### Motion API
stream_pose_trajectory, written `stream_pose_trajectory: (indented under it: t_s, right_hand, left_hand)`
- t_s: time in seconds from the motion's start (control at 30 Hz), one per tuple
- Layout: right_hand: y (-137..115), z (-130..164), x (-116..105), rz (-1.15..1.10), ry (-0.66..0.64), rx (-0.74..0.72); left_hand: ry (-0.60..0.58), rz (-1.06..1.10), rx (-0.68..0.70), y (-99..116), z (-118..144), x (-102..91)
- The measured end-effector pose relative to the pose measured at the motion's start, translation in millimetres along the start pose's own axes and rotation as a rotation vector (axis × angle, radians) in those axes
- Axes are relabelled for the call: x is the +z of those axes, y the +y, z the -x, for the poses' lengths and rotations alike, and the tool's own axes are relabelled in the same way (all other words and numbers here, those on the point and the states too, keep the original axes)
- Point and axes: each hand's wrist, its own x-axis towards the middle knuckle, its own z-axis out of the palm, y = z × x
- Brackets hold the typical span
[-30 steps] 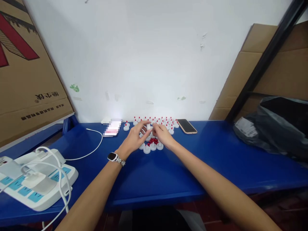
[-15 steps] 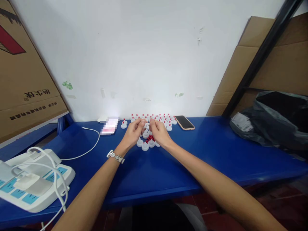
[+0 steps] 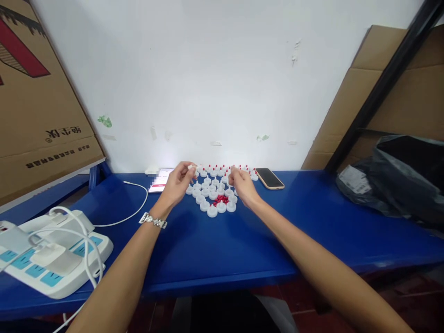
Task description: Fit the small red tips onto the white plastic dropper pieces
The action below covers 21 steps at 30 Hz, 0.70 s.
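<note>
My left hand (image 3: 177, 183) is closed in a pinch on a small white plastic cap (image 3: 192, 167), held at the left side of the cap group. To its right, my right hand (image 3: 243, 185) is closed too, thumb against fingers, and whatever it may hold is hidden. Between and below the hands stand several white round caps with nozzles (image 3: 212, 212). A small pile of loose red tips (image 3: 221, 200) lies among them. Toward the wall, rows of white caps wear red tips (image 3: 246, 170); my hands cover part of these rows.
A dark-screened phone (image 3: 269, 178) lies right of the caps, and a lit phone (image 3: 160, 180) lies left. A white power strip (image 3: 58, 273) with cables sits on the blue table (image 3: 208, 249) at left. A black plastic bag (image 3: 391, 180) rests at right, near cardboard (image 3: 347, 101).
My hands have come apart: the left moved left with a white cap, the right moved right. More caps and the red pile now show between them. The view shifted slightly.
</note>
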Motion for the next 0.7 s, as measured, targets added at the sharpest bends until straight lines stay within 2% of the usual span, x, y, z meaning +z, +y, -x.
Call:
stream_pose_trajectory:
  t_s: [0.1,0.23,0.33,0.43,0.53,0.7]
  right_hand:
    - [4.7,1.4,-2.7,0.244,-0.143,-0.117]
    - [6.5,7.9,-2.5,0.544,-0.277,-0.207]
    - [6.8,9.0,-3.5,0.617,-0.289,-0.198]
    - [6.9,7.7,-3.6,0.576,-0.255,-0.187]
    - [6.4,7.6,-2.2,0.514,-0.264,-0.173]
    - [4.2,9.0,1.4,0.447,-0.246,-0.158]
  left_hand:
    - [-0.145,-0.179,0.014,-5.9,2.4,-4.4]
    - [-0.222,-0.272,0.025,-7.8,7.1,-0.6]
    - [-0.246,-0.313,-0.018,-7.8,8.1,-1.5]
    - [-0.249,-0.351,-0.05,-7.7,6.9,-3.5]
    - [-0.199,-0.289,-0.056,-8.3,4.3,-4.2]
    - [0.012,-0.33,-0.009,-11.9,0.2,-7.3]
